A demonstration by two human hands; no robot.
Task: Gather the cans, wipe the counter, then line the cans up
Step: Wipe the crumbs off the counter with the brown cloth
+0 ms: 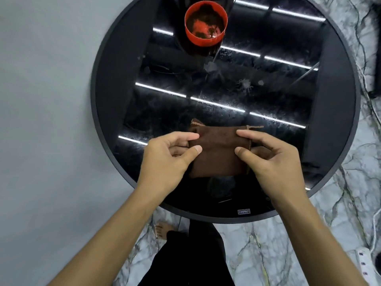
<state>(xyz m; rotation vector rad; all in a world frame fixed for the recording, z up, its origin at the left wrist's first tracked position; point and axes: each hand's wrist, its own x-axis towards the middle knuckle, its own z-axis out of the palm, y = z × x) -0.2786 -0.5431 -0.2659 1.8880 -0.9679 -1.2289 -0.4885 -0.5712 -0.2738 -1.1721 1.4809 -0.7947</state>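
Head view, looking down.

At left hand (165, 159): thumb and curled fingers pinching the left edge of a folded brown cloth (218, 153). At right hand (272, 162): same grip on the right edge, thumb and forefinger closed on the fabric, a loose hem strand just past the fingertips.

Cloth stretched between the two hands, over the near part of a round black glass table (97, 112). Flat on the glass or held just off it: cannot tell.

One red can (206, 25) well beyond the fingertips, upright near the far rim, well apart from the cloth.

Open glass between hands and can, smudged and spotted, light strips reflected in it. More open glass right of the right hand, out to the dark rim.

Rim near, left of the left hand; grey wall (51, 100) close beyond it.

Under the forearms: near rim, then marble floor (340, 213) and a bare foot (159, 229). Power strip (363, 263) on the floor, right of the right forearm.
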